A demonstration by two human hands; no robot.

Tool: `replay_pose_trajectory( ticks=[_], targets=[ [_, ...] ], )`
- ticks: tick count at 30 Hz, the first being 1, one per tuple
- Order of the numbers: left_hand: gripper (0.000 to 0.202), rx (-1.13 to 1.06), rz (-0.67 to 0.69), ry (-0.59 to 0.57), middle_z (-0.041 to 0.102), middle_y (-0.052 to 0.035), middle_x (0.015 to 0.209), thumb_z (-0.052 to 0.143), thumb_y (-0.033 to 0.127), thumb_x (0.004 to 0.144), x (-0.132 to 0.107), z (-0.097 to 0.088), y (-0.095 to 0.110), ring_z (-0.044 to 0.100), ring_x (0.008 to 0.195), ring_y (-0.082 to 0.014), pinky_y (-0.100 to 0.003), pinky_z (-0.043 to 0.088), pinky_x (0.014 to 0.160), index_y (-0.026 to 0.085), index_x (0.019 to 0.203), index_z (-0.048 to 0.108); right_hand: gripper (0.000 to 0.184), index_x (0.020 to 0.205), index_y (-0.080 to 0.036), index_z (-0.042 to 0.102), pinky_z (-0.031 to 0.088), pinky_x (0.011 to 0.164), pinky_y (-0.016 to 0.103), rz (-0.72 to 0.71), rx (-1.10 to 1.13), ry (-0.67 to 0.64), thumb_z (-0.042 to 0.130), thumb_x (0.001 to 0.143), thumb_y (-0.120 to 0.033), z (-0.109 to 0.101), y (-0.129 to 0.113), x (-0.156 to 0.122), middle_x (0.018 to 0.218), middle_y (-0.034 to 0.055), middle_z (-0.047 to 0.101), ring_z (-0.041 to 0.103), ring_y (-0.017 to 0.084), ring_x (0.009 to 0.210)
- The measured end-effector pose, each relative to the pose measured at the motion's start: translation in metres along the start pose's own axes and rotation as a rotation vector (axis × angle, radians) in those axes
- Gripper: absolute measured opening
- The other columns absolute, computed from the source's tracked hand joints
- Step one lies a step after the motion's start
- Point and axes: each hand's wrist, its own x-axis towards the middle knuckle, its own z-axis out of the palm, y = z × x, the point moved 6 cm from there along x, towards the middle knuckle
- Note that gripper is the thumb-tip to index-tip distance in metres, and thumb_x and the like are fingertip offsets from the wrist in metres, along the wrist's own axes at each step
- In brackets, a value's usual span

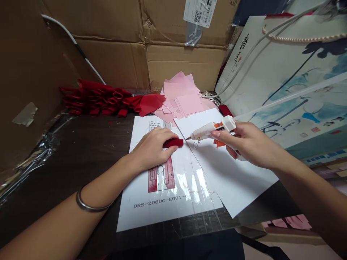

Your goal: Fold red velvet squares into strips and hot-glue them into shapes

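Red fabric strip [173,143] under left-hand fingers [167,136] — pressed flat, seemingly; right-hand fingers [221,134] gripping a glue gun [207,131].

Two bare arms come in from the sides. The left hand [153,150] and the right hand [251,144] have short nails. A thin, shiny silver bangle [86,208] sits around the left arm [54,225]. Dark clothes [173,249] show at the bottom, but they are hard to see.
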Motion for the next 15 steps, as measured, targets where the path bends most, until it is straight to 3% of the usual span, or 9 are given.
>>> replay_pose_trajectory(
  ticks=[10,15],
  targets=[
    [0.020,-0.021,-0.014,-0.026,0.065,-0.0043,0.105,0.060,0.026,0.088,0.001,0.000,-0.001,0.057,0.100,-0.0225,-0.038,0.045,0.090,0.021,0.106,0.067,0.035,0.071,-0.021,0.058,0.033,0.056,0.030,-0.156,-0.136,0.023,0.051,0.091,-0.049,0.011,-0.020,0.000,0.055,-0.0024,0.054,0.049,0.014,0.053],
    [0.021,-0.024,-0.012,-0.024,0.065,-0.0041,0.106,0.060,0.025,0.088,0.001,0.000,-0.001,0.057,0.100,-0.0223,-0.038,0.045,0.090,0.022,0.107,0.067,0.033,0.071,-0.021,0.061,0.032,0.056,0.029,-0.201,-0.182,0.024,0.052,0.090,-0.048,0.006,-0.028,0.000,0.059,-0.0009,0.057,0.050,0.014,0.056]
  ],
)
